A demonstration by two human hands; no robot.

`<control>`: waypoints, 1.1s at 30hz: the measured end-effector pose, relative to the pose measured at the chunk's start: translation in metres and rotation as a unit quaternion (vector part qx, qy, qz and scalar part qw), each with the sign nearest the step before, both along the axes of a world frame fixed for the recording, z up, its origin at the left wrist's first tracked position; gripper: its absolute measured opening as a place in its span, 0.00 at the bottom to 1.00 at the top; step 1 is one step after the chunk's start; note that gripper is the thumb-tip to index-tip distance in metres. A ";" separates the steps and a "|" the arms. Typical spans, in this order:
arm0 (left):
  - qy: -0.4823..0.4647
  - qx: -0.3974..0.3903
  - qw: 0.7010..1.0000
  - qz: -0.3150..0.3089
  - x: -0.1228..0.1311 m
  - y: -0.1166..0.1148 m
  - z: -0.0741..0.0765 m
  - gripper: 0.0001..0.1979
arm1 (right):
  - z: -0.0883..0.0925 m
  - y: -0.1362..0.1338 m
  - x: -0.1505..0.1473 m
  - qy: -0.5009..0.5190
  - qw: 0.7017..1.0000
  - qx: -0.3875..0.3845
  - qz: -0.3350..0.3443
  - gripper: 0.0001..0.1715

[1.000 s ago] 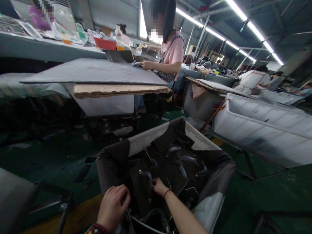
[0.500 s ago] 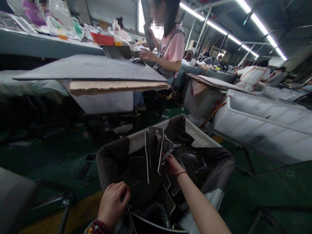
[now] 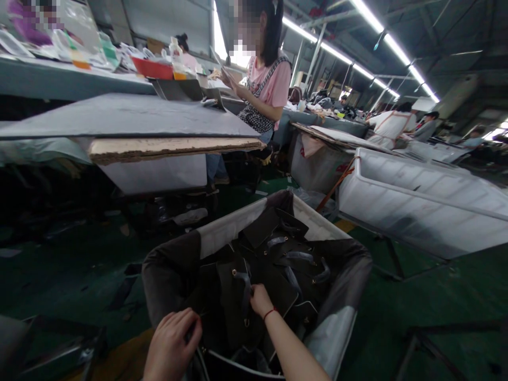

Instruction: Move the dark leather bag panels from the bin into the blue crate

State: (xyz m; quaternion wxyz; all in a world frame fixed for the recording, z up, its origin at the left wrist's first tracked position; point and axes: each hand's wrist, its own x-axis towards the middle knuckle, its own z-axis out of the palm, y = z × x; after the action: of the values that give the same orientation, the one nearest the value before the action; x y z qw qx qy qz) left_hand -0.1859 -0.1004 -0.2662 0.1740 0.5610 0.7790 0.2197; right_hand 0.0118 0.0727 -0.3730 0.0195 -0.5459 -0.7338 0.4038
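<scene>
A bin [image 3: 329, 344] with dark cloth over its corners holds a pile of dark bag panels [image 3: 257, 227] with pale edges, gold-coloured rings and plastic-wrapped handles. My right hand [image 3: 262, 301], a red cord at its wrist, is closed on the handle [image 3: 245, 291] of a dark bag panel [image 3: 228, 296] lying on the left side of the pile. Its fingertips are partly hidden behind that handle. At the bin's near left corner, my left hand [image 3: 174, 338] has its fingers curled against the thumb; what lies between them cannot be made out.
Beyond the bin stands a grey-topped table [image 3: 130, 116] on thick boards. A person in a pink shirt [image 3: 270, 84] sits behind it, handling a flat piece. A white plastic tub [image 3: 416, 206] on a metal stand is to the right. Metal frames [image 3: 75, 338] flank the bin.
My right hand has moved down and toward me; the panels that stood upright at it now lie flatter on the pile. My left hand stays near the bin's corner. The view has shifted slightly.
</scene>
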 end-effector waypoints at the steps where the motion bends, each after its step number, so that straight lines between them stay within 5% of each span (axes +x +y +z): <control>1: -0.003 -0.002 1.000 -0.001 0.000 0.000 0.000 0.12 | 0.004 -0.007 -0.002 -0.004 1.000 0.012 -0.012 0.14; 6: -0.007 -0.001 1.000 -0.001 0.000 -0.001 0.002 0.12 | 0.027 -0.039 -0.018 -0.069 0.993 0.095 0.014 0.18; 13: -0.002 -0.002 1.000 -0.011 0.003 -0.003 0.006 0.12 | 0.039 -0.059 -0.020 -0.164 0.982 0.088 0.034 0.24; 21: 0.013 0.004 1.000 -0.026 0.002 -0.007 0.010 0.12 | 0.040 -0.066 -0.017 -0.181 0.981 0.066 0.006 0.21; 25: 0.019 0.013 0.999 -0.031 0.001 -0.009 0.009 0.13 | 0.053 -0.061 -0.014 -0.160 0.975 0.135 0.070 0.21; 27: 0.020 0.010 0.999 -0.030 0.001 -0.009 0.010 0.13 | 0.080 -0.049 -0.012 -0.173 0.955 0.205 0.128 0.18; 29: 0.020 0.011 0.999 -0.030 0.001 -0.009 0.012 0.13 | 0.126 -0.027 -0.005 -0.177 0.920 0.295 0.189 0.16; 33: 0.018 0.025 0.998 -0.048 -0.004 -0.016 0.009 0.14 | 0.280 0.037 0.037 -0.171 0.814 0.486 0.267 0.16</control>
State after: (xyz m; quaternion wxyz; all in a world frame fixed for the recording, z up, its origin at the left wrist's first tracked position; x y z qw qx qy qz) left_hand -0.1895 -0.1162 -0.2574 0.1564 0.6061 0.7483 0.2197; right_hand 0.0490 0.1096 -0.0933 0.0477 -0.3080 -0.9431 -0.1160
